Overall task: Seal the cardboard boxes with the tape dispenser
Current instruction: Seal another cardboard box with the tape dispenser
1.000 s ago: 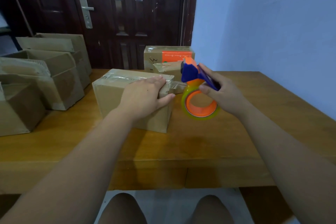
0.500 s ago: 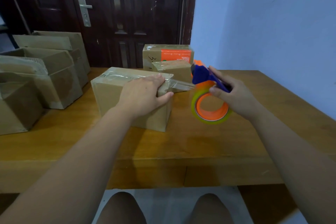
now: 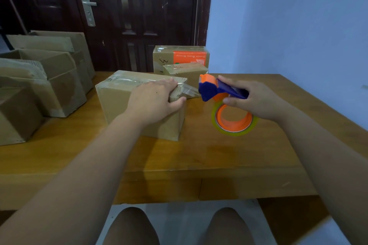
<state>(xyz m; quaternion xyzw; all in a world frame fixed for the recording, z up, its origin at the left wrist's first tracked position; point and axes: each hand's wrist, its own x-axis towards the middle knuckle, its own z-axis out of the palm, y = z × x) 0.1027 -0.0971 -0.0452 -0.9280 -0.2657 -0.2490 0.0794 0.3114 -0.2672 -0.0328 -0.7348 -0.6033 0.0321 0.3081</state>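
Left hand [image 3: 153, 101]: flat, fingers straight, pressing the right end of the box [image 3: 123, 101] top.
Right hand [image 3: 256, 99]: gripping tape dispenser [image 3: 217, 89] by its blue handle, at the box's 3 o'clock.
Box: mid-table [image 3: 199, 155], 12 o'clock; probably light, would slide unless pinned.
Tape strip [image 3: 189, 90]: thin, clingy, stretched between them.

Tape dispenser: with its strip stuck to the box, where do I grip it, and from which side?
Grip the tape dispenser by its blue handle, from the right, opposite the box: it juts away from the orange cutter, above the hanging roll. The right hand grips there.
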